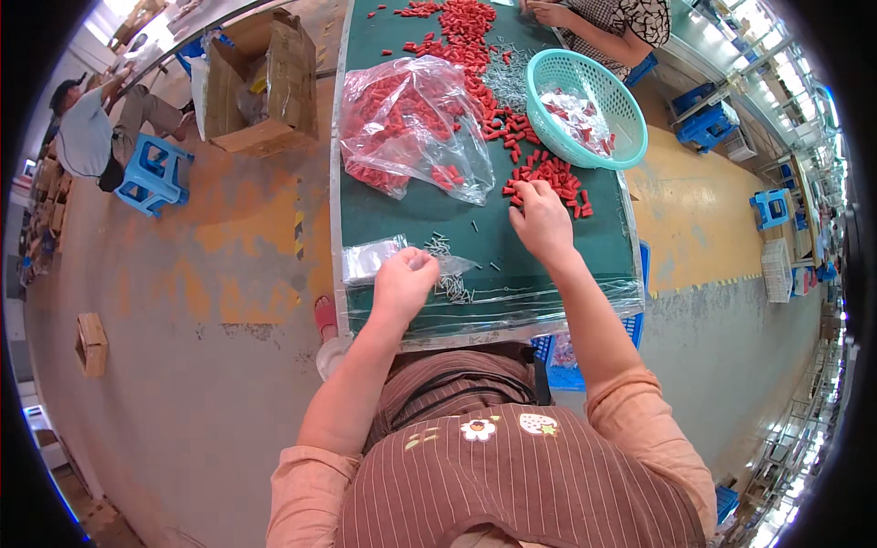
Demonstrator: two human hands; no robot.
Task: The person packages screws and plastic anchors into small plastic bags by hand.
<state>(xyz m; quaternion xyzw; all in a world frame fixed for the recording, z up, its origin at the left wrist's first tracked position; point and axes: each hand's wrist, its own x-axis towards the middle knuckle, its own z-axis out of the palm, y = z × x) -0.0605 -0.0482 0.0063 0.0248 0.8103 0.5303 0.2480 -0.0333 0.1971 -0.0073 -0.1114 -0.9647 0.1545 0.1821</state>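
Observation:
My left hand [407, 285] pinches a small clear plastic bag [455, 265], whose open end points right. Just beyond and below the bag lie small piles of grey screws [454, 290]. A stack of flat clear bags [373, 258] sits left of this hand. My right hand [544, 222] is at the near edge of a heap of red plastic plugs [550, 173], its fingers curled down among them. Whatever its fingertips hold is hidden. A large clear bag of red plugs [402, 119] stands beyond my left hand.
A turquoise basket [630, 137] with filled small bags stands at the table's right edge. More screws [508, 73] lie beside it. Across the table, another person's hand [548, 13] is at work. A cardboard box [260, 137] and blue stool [157, 173] are at left.

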